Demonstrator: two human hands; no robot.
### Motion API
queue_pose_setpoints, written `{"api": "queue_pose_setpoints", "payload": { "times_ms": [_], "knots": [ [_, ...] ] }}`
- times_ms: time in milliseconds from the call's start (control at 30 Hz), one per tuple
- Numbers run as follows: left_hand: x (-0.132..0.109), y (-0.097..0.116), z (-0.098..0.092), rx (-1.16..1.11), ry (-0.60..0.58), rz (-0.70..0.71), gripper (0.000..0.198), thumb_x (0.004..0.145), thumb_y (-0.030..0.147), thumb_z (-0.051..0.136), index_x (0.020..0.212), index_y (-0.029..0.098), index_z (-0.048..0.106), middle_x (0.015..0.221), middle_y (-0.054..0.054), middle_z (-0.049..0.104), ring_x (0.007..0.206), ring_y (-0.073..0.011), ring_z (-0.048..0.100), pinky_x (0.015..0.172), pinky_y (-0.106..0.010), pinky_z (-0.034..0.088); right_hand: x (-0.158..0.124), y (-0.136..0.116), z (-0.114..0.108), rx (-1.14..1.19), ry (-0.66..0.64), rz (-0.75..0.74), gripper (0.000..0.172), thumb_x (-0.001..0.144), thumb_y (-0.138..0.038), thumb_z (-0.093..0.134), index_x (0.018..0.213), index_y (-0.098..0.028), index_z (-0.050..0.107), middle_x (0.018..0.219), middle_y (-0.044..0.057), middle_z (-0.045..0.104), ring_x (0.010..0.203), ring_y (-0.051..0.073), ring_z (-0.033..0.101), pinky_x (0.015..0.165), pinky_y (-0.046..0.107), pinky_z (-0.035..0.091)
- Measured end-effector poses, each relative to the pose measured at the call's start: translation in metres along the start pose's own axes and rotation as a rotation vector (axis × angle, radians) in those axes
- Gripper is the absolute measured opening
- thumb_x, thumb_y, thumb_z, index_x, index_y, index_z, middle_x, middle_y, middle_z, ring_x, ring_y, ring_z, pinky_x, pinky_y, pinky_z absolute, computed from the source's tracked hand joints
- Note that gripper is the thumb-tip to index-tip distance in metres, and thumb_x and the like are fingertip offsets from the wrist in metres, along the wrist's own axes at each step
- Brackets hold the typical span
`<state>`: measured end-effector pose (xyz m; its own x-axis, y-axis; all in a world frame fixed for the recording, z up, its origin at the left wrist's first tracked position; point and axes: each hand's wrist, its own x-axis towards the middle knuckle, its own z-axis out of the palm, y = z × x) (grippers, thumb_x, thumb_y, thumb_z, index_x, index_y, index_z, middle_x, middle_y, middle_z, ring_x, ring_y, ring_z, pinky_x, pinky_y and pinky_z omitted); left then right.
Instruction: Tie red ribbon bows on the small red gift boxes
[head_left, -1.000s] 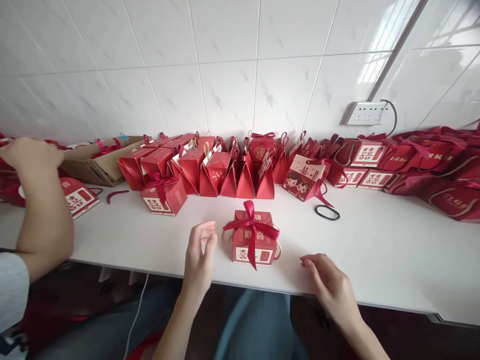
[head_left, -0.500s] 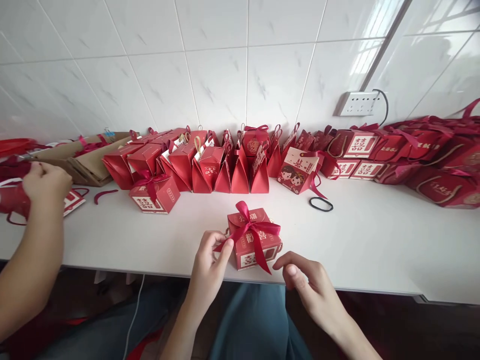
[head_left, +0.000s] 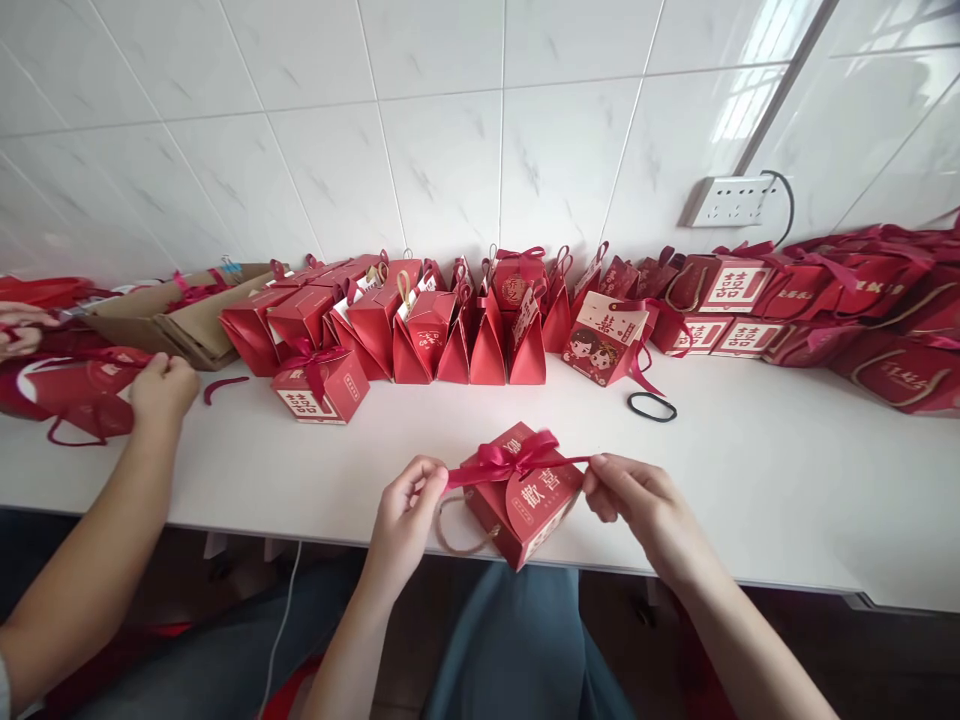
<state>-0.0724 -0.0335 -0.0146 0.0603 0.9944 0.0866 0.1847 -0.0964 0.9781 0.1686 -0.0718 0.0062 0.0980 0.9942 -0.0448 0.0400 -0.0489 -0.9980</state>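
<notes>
A red gift box (head_left: 536, 505) with gold lettering sits near the table's front edge, turned cornerwise. A dark red satin ribbon (head_left: 517, 458) is tied in a bow on its top. My left hand (head_left: 409, 515) pinches one ribbon end at the box's left. On the other side, my right hand (head_left: 637, 505) pinches the opposite end, and the ribbon is stretched straight between them. A twisted cord handle (head_left: 459, 540) loops out from the box's left side onto the table.
Red boxes (head_left: 431, 325) line the wall, with stacked ribboned boxes (head_left: 727, 300) at right. One bowed box (head_left: 319, 385) stands nearer. A black hair tie (head_left: 652, 406) lies on the table (head_left: 750, 480). At left, a co-worker's hands (head_left: 165, 385) handle another red box (head_left: 90, 390) beside a cardboard tray (head_left: 187, 335).
The gift box has turned on the table. My right hand, empty before, has taken hold of a ribbon end, and the ribbon is now taut. The co-worker's hand has moved down and right.
</notes>
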Motion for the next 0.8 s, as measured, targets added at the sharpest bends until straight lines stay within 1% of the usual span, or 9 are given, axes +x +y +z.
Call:
{"api": "queue_pose_setpoints", "payload": {
  "times_ms": [100,200,333,433,600,700,767,800],
  "knots": [
    [0.008,-0.006,-0.01,-0.063,0.115,-0.014,0.027,0.079,0.043,0.057,0.07,0.017,0.056,0.072,-0.001,0.052,0.074,-0.0156,0.051,0.068,-0.024,0.045,0.005,0.002,-0.015,0.167,0.111,0.035,0.04,0.077,-0.054,0.062,0.059,-0.017,0.057,0.044,-0.005,0.037,0.05,0.012,0.041,0.052,0.026,0.035],
    [0.012,-0.008,-0.019,-0.149,0.207,-0.035,0.028,0.072,0.044,0.062,0.068,0.017,0.058,0.074,-0.003,0.054,0.077,-0.018,0.054,0.073,-0.03,0.051,0.005,0.0,-0.028,0.265,0.193,0.024,0.036,0.073,-0.049,0.068,0.059,-0.018,0.057,0.044,-0.006,0.034,0.048,0.011,0.041,0.053,0.027,0.039],
    [0.013,-0.007,-0.033,-0.211,0.297,-0.044,0.028,0.067,0.043,0.067,0.063,0.017,0.057,0.071,-0.002,0.052,0.073,-0.0167,0.054,0.072,-0.031,0.054,0.0,-0.001,-0.044,0.316,0.288,-0.012,0.033,0.071,-0.045,0.071,0.055,-0.019,0.057,0.044,-0.006,0.033,0.046,0.01,0.037,0.053,0.028,0.043],
    [0.013,-0.007,-0.044,-0.279,0.371,-0.046,0.027,0.063,0.039,0.069,0.058,0.017,0.055,0.067,-0.001,0.051,0.069,-0.0151,0.053,0.068,-0.03,0.054,-0.003,-0.003,-0.054,0.356,0.359,-0.021,0.034,0.069,-0.043,0.072,0.052,-0.02,0.056,0.044,-0.006,0.032,0.046,0.01,0.035,0.052,0.029,0.044],
    [0.017,-0.007,-0.056,-0.421,0.505,-0.078,0.025,0.058,0.035,0.073,0.059,0.017,0.055,0.07,0.0,0.055,0.071,-0.0146,0.055,0.064,-0.028,0.053,-0.011,-0.011,-0.063,0.402,0.49,-0.081,0.036,0.067,-0.04,0.073,0.046,-0.021,0.051,0.045,-0.006,0.03,0.047,0.01,0.034,0.055,0.029,0.044],
    [0.015,-0.003,-0.058,-0.489,0.531,-0.083,0.023,0.058,0.033,0.072,0.06,0.017,0.055,0.071,-0.001,0.057,0.073,-0.0158,0.056,0.062,-0.028,0.051,-0.019,-0.015,-0.071,0.345,0.49,-0.147,0.035,0.067,-0.042,0.073,0.047,-0.023,0.052,0.046,-0.004,0.03,0.049,0.013,0.036,0.058,0.033,0.044],
    [0.011,0.0,-0.06,-0.544,0.526,-0.054,0.023,0.059,0.032,0.072,0.057,0.018,0.054,0.07,0.0,0.057,0.072,-0.0154,0.055,0.063,-0.028,0.051,-0.025,-0.016,-0.08,0.258,0.437,-0.216,0.038,0.07,-0.05,0.069,0.048,-0.024,0.051,0.046,-0.003,0.029,0.049,0.014,0.039,0.06,0.037,0.044],
    [0.009,0.001,-0.061,-0.585,0.506,-0.026,0.025,0.06,0.033,0.07,0.055,0.018,0.051,0.067,0.0,0.055,0.07,-0.0149,0.054,0.064,-0.028,0.051,-0.028,-0.017,-0.084,0.163,0.427,-0.258,0.043,0.073,-0.058,0.062,0.048,-0.024,0.05,0.047,-0.002,0.028,0.049,0.015,0.039,0.06,0.04,0.044]
  ]
}}
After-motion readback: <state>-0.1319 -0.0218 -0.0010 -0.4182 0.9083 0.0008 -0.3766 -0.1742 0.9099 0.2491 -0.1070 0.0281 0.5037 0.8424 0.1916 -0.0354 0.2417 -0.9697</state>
